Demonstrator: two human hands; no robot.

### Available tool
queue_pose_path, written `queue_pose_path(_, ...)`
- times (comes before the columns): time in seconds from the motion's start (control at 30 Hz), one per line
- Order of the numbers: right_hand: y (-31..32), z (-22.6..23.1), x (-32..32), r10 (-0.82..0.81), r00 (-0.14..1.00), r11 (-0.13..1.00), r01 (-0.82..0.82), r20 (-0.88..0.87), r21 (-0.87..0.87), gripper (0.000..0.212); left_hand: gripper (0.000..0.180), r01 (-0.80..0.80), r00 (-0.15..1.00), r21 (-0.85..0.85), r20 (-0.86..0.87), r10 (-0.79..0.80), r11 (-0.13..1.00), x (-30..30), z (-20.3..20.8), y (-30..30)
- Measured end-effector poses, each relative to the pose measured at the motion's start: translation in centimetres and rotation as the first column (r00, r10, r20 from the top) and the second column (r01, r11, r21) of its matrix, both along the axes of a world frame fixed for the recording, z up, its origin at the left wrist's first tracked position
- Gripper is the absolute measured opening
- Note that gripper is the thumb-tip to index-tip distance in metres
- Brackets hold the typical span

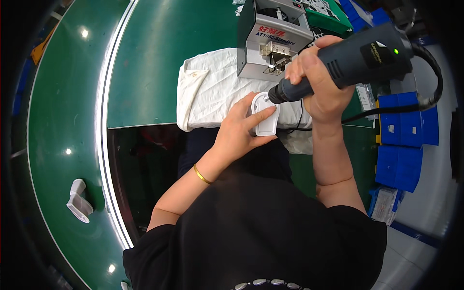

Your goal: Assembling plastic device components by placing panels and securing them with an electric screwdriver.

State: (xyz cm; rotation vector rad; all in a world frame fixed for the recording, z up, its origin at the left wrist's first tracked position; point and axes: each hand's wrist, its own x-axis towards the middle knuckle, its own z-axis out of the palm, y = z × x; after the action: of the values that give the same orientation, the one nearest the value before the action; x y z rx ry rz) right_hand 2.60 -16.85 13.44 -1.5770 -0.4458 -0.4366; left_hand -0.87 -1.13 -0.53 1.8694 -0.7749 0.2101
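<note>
My right hand [321, 79] is wrapped round a dark grey electric screwdriver [348, 63] with a small green light near its cable end. Its tip points down and left into a white plastic housing [266, 126]. Around that housing my left hand [238, 126] is closed, thumb across its near part and fingers along its left side. The housing has a rounded top and a recessed inside; whether the bit meets a screw there is too small to tell. Beneath the work lies a folded white cloth [193, 104] at the table's near edge.
A grey metal machine [275, 41] stands on the cloth's far side. The screwdriver's black cable [377, 112] loops at the right, by blue bins [398, 121]. On the green surface left of the white rail [102, 96] lies another white plastic part [79, 200]. A green tray [333, 17] sits far right.
</note>
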Motion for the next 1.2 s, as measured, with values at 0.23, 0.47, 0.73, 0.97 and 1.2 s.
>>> queue_pose_path(0.23,0.2,0.0,0.2,-0.036,0.999,0.996,0.036,-0.005,0.087,0.031,0.072,0.004,1.000,0.011,0.002,-0.004,1.000,0.2,-0.2,0.0)
queue_pose_path(0.47,0.1,0.0,0.0,-0.020,1.000,0.995,0.022,-0.022,0.100,0.038,0.072,0.003,1.000,0.029,0.004,-0.003,1.000,0.0,-0.3,0.0)
queue_pose_path(0.73,-5.2,0.9,-0.1,-0.024,1.000,0.934,0.024,-0.006,0.355,0.043,0.072,0.050,0.999,0.036,-0.003,-0.050,0.998,0.3,-0.1,0.2)
queue_pose_path(0.97,-12.0,-0.3,-1.3,-0.091,0.960,0.819,0.224,-0.265,0.529,0.039,0.085,0.084,0.993,-0.038,-0.074,-0.086,0.996,0.9,3.9,3.4)
queue_pose_path(1.2,-14.8,-1.3,-2.6,-0.285,0.894,0.774,0.427,-0.345,0.468,0.035,0.083,-0.420,0.883,0.354,0.372,0.286,0.835,13.0,10.7,6.3)
